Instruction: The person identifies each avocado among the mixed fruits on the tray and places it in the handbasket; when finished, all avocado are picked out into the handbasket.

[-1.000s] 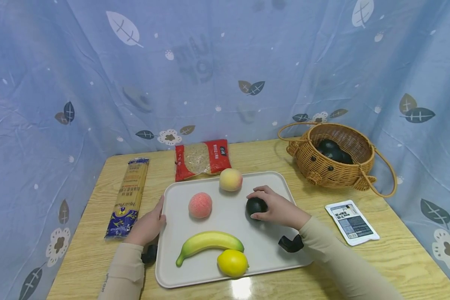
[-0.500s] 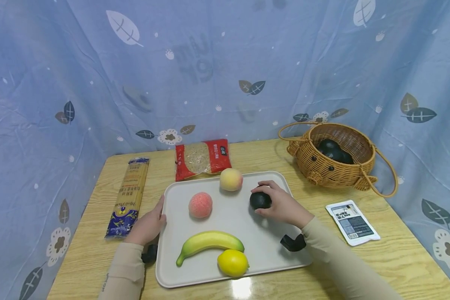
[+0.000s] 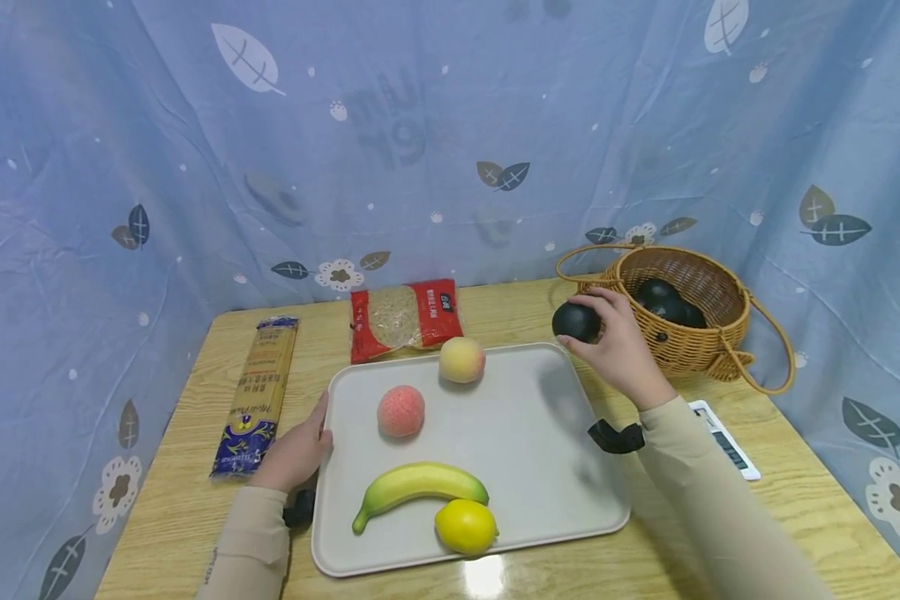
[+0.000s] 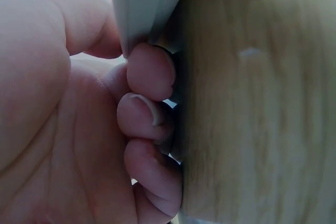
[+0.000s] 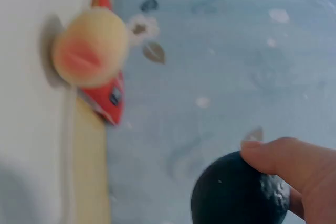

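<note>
My right hand [image 3: 624, 350] holds a dark, round avocado [image 3: 574, 322] between thumb and fingers, raised over the back right corner of the white tray [image 3: 528, 467]. In the right wrist view the thumb presses on the bumpy dark skin of this avocado [image 5: 233, 195]. At the tray's left edge, my left hand [image 3: 296, 452] grips the rim; the left wrist view shows curled fingers [image 4: 150, 72] against its underside. On the tray lie a pink peach [image 3: 401, 411], a yellow peach [image 3: 462, 360], a banana [image 3: 420, 483] and a lemon [image 3: 466, 527].
A wicker basket [image 3: 678, 346] with dark avocados [image 3: 660, 299] inside stands right of the raised hand. Behind the tray is a red pasta bag [image 3: 397, 318]; a spaghetti pack [image 3: 258, 392] lies left. A white packet [image 3: 731, 446] is partly hidden by the right arm.
My right hand has lifted the avocado off the tray and carried it right and back, close to the basket. The left hand stays at the tray's edge.
</note>
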The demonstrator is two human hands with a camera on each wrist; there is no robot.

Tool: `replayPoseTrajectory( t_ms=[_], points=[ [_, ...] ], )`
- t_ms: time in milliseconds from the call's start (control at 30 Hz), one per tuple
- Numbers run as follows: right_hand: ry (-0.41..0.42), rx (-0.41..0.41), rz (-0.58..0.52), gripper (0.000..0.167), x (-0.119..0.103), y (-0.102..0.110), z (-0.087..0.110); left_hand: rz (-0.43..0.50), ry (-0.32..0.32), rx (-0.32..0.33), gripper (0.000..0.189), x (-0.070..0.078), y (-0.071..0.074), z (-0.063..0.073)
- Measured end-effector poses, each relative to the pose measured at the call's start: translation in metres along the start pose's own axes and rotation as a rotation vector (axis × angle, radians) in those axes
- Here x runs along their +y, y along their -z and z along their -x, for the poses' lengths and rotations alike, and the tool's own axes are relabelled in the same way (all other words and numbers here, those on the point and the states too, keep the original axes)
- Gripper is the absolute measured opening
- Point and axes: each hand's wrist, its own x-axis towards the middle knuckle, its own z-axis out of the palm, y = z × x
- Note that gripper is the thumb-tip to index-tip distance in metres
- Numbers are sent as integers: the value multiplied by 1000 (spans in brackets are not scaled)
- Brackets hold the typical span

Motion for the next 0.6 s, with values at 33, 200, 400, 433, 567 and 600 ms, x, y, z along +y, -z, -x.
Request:
replayPoseTrajectory(
  t_ms=[33, 200, 400, 433, 567, 600],
  points=[
    [-7, 32, 3, 59, 1, 5, -2, 1, 2, -1, 68, 0, 0, 0],
    [-46, 201, 35, 61, 7, 29, -13, -12, -2, 5, 68, 0, 0, -1],
    [-131, 293, 68, 66, 22, 53, -30, 2, 8, 3, 68, 0, 0, -1],
    [-144, 298, 75, 66, 25, 55, -32, 6, 10, 1, 67, 1, -1, -1],
    [-198, 302, 95, 65, 34, 63, -38, 15, 13, 1, 67, 1, -1, 0],
    [-208, 303, 102, 65, 36, 64, -39, 14, 12, 3, 67, 1, -1, 0]
  ],
)
